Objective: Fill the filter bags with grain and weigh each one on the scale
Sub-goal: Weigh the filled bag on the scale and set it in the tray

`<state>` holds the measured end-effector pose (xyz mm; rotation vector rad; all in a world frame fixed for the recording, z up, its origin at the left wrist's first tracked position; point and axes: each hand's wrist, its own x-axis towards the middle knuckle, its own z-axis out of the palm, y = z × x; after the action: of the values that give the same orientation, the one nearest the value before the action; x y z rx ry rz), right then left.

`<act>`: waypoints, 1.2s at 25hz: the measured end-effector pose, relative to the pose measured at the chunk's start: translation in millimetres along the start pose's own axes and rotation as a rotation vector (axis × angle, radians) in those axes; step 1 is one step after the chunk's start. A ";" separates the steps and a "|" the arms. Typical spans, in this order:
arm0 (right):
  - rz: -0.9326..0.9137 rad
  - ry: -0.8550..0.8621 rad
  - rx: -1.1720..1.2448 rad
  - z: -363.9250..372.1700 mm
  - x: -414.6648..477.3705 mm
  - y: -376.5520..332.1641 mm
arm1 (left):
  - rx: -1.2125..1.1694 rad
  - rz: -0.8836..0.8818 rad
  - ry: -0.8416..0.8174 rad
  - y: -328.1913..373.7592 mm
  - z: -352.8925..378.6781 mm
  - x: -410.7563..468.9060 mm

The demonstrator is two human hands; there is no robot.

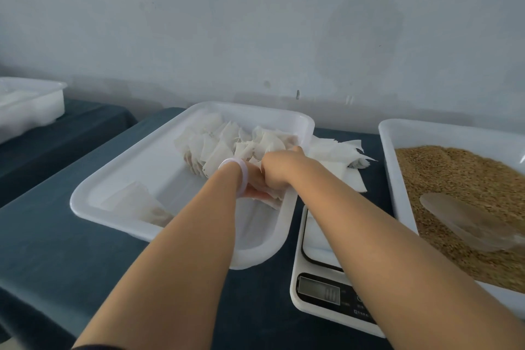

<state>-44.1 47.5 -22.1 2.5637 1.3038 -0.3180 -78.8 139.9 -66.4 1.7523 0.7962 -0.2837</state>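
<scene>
Nearest on the bench (56, 236) stands the scale (321, 250). Just beyond it, over the white tray (119, 179) rim, the left hand (252, 186) and right hand (277, 170) pinch one filter bag (274, 202) with curled fingers (261, 194). More bags (224, 145) are piled behind; grain (454, 179) lies to the right.

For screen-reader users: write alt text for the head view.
The left hand and right hand grip a filter bag over a white tray of more bags. To its right sit a digital scale and a grain tray with a clear scoop.
</scene>
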 end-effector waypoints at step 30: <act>0.659 -0.016 0.457 115.0 -211.1 258.4 | 1.502 0.351 0.215 85.1 133.6 -3.2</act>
<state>35.0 -296.2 -36.0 3.1648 0.3380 -0.5391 0.1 4.1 -45.3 3.3195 0.3261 -0.5222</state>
